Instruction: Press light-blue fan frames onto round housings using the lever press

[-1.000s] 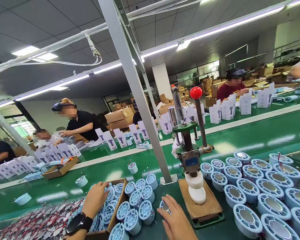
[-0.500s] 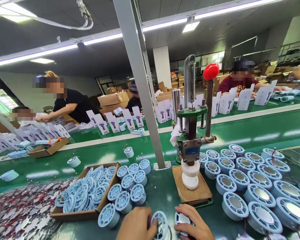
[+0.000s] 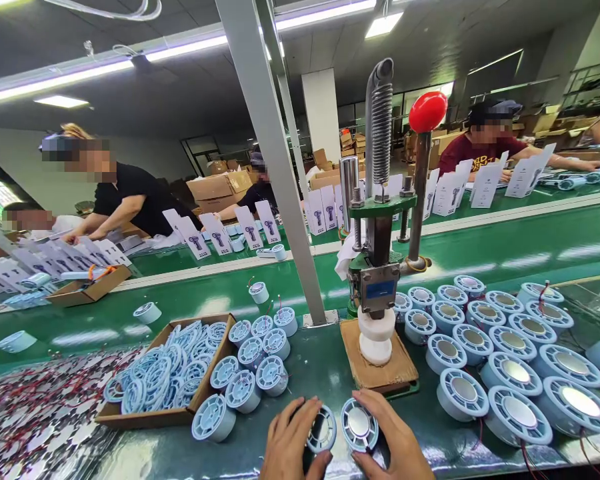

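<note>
At the front edge of the bench, my left hand curls its fingers and thumb around a light blue round plastic housing with a dark centre. My right hand grips a second light blue housing, which has a shiny silver disc in its middle. The two housings are side by side, tilted, with a narrow gap between them. Just beyond them stands a hand press with a red knob; its white plunger is over a brown base plate.
Disc-topped housings stand in rows on the right. Open-ribbed housings and a cardboard tray of blue rings are on the left, beside wired parts. A metal post rises behind. Co-workers stand across the green belt.
My left hand's fingers have spread around its housing, and its dark centre now shows. The right housing has turned so its silver disc faces me. The camera view has shifted slightly.
</note>
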Available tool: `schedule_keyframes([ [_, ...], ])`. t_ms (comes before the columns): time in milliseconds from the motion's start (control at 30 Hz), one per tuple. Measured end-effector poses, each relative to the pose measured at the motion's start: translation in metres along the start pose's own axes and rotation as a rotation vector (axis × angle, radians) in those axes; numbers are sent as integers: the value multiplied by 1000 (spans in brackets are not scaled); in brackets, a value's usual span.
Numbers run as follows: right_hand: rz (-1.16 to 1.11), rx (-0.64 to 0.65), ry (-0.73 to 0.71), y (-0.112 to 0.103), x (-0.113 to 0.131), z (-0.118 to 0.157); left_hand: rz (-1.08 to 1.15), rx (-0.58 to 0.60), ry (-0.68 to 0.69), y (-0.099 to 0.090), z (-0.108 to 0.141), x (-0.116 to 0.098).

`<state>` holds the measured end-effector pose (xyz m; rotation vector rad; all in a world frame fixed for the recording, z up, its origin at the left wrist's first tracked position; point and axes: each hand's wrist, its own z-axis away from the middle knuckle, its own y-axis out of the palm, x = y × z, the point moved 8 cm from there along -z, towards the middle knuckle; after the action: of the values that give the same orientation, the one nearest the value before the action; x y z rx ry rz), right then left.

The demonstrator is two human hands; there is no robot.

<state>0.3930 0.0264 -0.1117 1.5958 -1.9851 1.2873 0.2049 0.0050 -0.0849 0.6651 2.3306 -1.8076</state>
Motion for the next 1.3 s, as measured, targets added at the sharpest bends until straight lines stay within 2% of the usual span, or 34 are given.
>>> schedule_keyframes([
  [67, 27, 21, 2, 1, 0, -1, 173, -108, -127, -2, -1, 2],
  [133, 45, 29, 2, -1, 2, -3, 328, -175, -206, -3, -6, -7],
  [267, 59, -16, 15, -8, 7, -10, 374, -101, -152, 5, -25, -49],
  [333, 66, -46, 12, -12, 11, -13, 344, -59, -154, 9, -31, -59],
  [500, 63, -106, -19, -15, 16, -13, 345, -41, -229, 15, -33, -60],
  [667, 14, -159, 74, -7, 2, -4, 339, -107, -255, 23, -27, -59],
  [767, 61, -50, 63, -3, 4, -8, 363, -111, -264, 39, -22, -58],
  [867, 191, 192, 78, -12, 14, -23, 420, -55, -323, 56, -17, -54],
  [933, 274, 362, 44, -34, 32, -40, 473, -6, -362, 56, -20, -52],
  [967, 310, 374, 0, -55, 47, -54, 499, 11, -383, 51, -24, -52],
  [1000, 346, 315, -55, -84, 66, -74, 521, 21, -409, 43, -31, -51],
  [1033, 386, 184, -121, -120, 87, -97, 537, 29, -429, 33, -41, -50],
  [1100, 468, -183, -242, -198, 134, -148, 562, 30, -440, 11, -66, -53],
  [1167, 575, -427, -352, -256, 172, -201, 587, -6, -397, -8, -95, -60],
  [1200, 610, -528, -359, -278, 182, -227, 609, -30, -361, -15, -110, -65],
  [1233, 626, -567, -316, -293, 185, -255, 635, -53, -331, -18, -122, -69],
  [1300, 585, -575, -187, -307, 174, -303, 686, -79, -293, -17, -140, -76],
])
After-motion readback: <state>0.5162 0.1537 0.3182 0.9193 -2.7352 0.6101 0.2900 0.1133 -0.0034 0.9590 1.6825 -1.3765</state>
